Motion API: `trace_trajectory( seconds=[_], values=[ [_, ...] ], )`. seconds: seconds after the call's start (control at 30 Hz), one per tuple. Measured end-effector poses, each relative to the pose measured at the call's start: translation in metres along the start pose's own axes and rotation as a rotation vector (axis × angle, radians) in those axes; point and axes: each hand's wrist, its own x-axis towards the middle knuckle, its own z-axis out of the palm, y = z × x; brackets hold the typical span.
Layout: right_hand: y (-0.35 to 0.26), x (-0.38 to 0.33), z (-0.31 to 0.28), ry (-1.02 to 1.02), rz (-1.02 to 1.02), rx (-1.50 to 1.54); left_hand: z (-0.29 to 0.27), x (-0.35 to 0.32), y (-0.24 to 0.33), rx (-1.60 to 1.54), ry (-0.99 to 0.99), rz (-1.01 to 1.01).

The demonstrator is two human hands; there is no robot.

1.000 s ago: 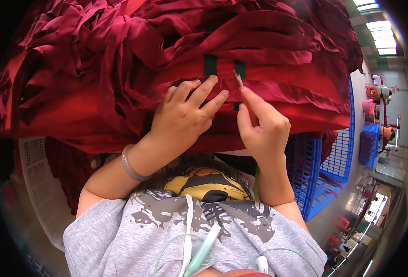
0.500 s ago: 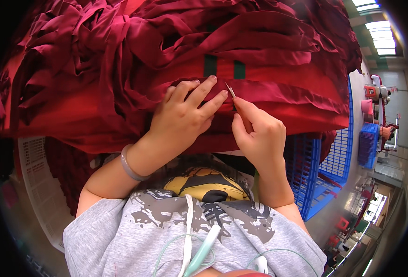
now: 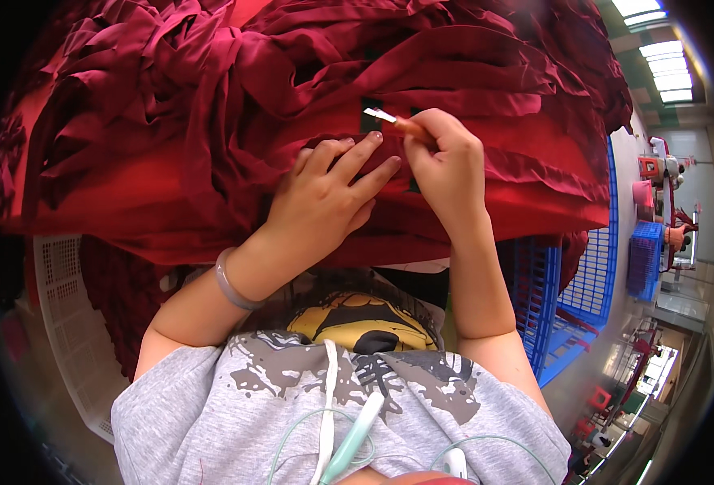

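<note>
My left hand (image 3: pixel 318 190) lies flat with its fingers spread, pressing on a long dark-red satiny strip of cloth (image 3: pixel 511 174) laid across the red-covered work surface (image 3: pixel 155 218). Between the thumb and fingers of my right hand (image 3: pixel 452 166) is a small tool (image 3: pixel 401 124) with an orange-brown handle and a shiny metal tip. The tip points left, just beyond my left fingertips and over a dark green patch (image 3: pixel 371 123) on the red surface. Its exact kind cannot be made out.
Heaped dark-red cloth strips (image 3: pixel 292 65) cover the far side. A blue plastic crate (image 3: pixel 587 275) stands at the right, below the surface's edge. At the left is a white slatted basket (image 3: pixel 70 307) beside more dark-red cloth.
My right hand has moved up and slightly left, and the tool in it has swung from upright to pointing left. The left hand stays in nearly the same place.
</note>
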Motion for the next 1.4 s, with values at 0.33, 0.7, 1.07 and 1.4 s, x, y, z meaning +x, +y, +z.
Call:
trace_trajectory(
  seconds=[0.33,0.7,1.07,1.4],
  values=[
    [0.037,-0.019,-0.047,0.33,0.148,-0.092,-0.046,-0.006,-0.005,-0.146,0.167,0.052],
    [0.102,-0.094,-0.116,0.564,0.419,-0.068,-0.128,-0.009,-0.031,0.107,0.705,-0.149],
    [0.053,-0.091,-0.098,0.442,0.258,0.095,-0.025,0.061,-0.018,0.085,0.376,-0.095],
    [-0.002,-0.049,-0.034,-0.244,0.755,1.408,-0.074,0.008,-0.01,-0.167,0.017,0.251]
  ],
)
